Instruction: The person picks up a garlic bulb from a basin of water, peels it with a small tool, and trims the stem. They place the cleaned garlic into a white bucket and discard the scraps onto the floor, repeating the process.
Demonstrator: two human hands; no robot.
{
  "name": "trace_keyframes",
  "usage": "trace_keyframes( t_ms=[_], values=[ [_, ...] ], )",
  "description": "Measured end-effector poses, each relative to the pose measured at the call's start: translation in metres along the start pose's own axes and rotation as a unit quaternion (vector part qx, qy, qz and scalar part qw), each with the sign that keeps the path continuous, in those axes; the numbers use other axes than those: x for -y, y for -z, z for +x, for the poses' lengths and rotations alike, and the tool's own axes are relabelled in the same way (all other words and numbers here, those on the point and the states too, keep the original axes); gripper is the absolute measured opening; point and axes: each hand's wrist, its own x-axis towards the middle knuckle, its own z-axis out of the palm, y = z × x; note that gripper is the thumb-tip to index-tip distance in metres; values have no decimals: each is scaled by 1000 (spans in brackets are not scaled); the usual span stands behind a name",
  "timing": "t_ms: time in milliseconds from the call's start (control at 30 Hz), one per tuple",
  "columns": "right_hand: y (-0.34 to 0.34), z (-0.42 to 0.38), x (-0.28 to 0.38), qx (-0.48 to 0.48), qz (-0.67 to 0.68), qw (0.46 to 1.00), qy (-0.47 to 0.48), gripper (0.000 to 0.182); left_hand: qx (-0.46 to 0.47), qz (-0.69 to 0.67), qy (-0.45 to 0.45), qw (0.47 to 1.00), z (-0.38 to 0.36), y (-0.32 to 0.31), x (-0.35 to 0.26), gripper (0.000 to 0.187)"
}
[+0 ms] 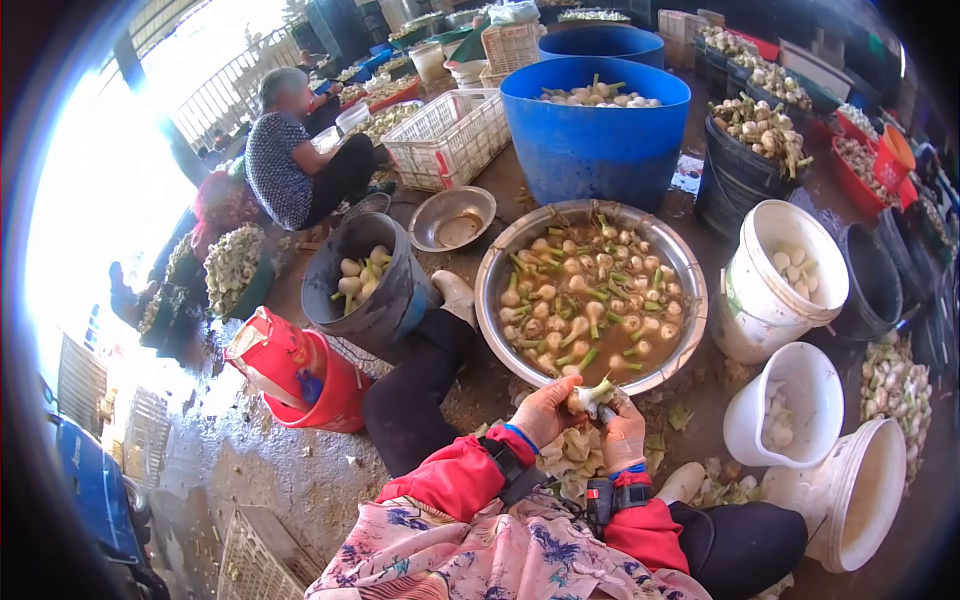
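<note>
My left hand is closed around a whitish garlic bulb with a short green stem, just past the near rim of the metal basin. Close beside it, my right hand has its fingers curled at the bulb. Something small and greyish shows at those fingertips, too small to name. The wide metal basin in front holds brown water with many stemmed garlic bulbs floating in it. Pale peeled skins and leaves lie on the floor below my hands.
White buckets with some peeled bulbs stand at the right, one tipped over. A grey bucket and red bucket are left. Behind the basin rises a blue tub. A seated person works at the upper left.
</note>
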Motion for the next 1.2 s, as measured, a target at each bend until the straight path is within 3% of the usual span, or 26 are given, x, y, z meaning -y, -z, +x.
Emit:
trace_keyframes(
  t_ms=[67, 133, 167, 200, 267, 333, 367, 467, 533, 567, 600, 633, 700, 800, 833, 867, 900, 933, 1000, 1033, 1100, 1167, 1200],
  values=[
    [0, 1, 0, 11, 4, 1000, -23, 29, -18, 18, -34, 999, -7, -9, -2, 53],
    [4, 3, -7, 20, 7, 999, -48, 32, -14, 195, -84, 977, -23, -26, -6, 57],
    [5, 5, -15, 4, -5, 999, -39, 35, -31, 385, -118, 915, -25, -24, -5, 68],
    [8, 7, -22, -12, -17, 999, -31, 39, -31, 385, -115, 915, -27, -24, -4, 68],
    [14, 7, -29, -7, -17, 999, -33, 42, -92, 675, -241, 692, -28, -24, -3, 76],
    [12, 8, -33, -15, -175, 984, 32, 40, -98, 674, -246, 690, -30, -27, 0, 78],
    [-6, 0, -10, -44, -177, 983, -16, 41, -100, 695, -234, 673, -35, -36, -2, 76],
    [-11, -1, -11, -83, -156, 984, 18, 43, -101, 724, -213, 648, -34, -38, 0, 74],
    [-10, -2, -7, -79, -162, 984, 18, 44, -90, 720, -245, 643, -33, -39, 1, 78],
    [-7, -2, -6, -74, -168, 983, 16, 44, -90, 720, -245, 643, -30, -36, 0, 78],
    [-3, 0, -9, -74, -168, 983, 16, 44, -83, 526, -134, 836, -26, -32, -3, 80],
    [4, 4, -16, -50, -121, 991, 15, 43, -70, 285, -12, 956, -24, -28, -4, 83],
    [1, 2, -6, -15, 2, 1000, -25, 45, -63, 277, -24, 959, -23, -24, -6, 84],
    [0, 1, -11, -2, -45, 999, 19, 45, -51, 353, -53, 933, -29, -29, -9, 86],
    [1, -2, -9, -2, 66, 997, -28, 41, -48, 367, -37, 928, -33, -33, -11, 85],
    [-4, -1, -7, -2, 66, 997, -28, 41, -44, 381, -20, 923, -36, -37, -14, 85],
    [-8, 0, -4, 1, 80, 997, -20, 38, -48, 307, -39, 950, -36, -35, -7, 67],
    [-9, -2, -2, -2, 93, 996, -14, 36, -46, 307, -32, 950, -32, -31, -8, 67],
    [-11, -2, 1, 0, 78, 997, 5, 32, -13, 162, 79, 984, -21, -21, -7, 58],
    [-6, 1, -2, -7, -36, 998, 44, 33, -26, 128, 119, 984, -23, -26, -10, 56],
    [-6, -2, 6, 10, -103, 990, 92, 33, -11, 63, 190, 980, -20, -23, -16, 55],
    [-7, -6, 10, 14, -92, 991, 101, 31, 7, 57, 225, 973, -14, -15, -18, 57],
    [-3, -3, -3, -4, -26, 998, 61, 30, -2, 87, 230, 969, -11, -17, -20, 60]
  ],
)
